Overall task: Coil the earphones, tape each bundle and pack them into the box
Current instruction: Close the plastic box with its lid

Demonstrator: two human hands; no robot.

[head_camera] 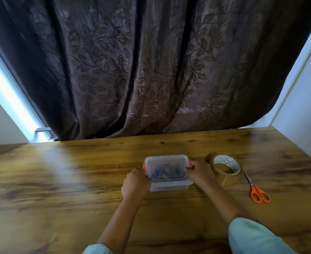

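Head view looks down on a wood-grain table (pixel 59 180). Left hand (pixel 135 182) grasps the left end of a small clear plastic box with a lid and orange clips (pixel 167 171), which sits near the table's middle; dark shapes inside are too blurred to name. Right hand (pixel 199 172) grasps the box's right end at the clip. Just beside it stands a brown packing-tape roll (pixel 226 171), then orange-handled scissors (pixel 257 189) nearer the right edge.
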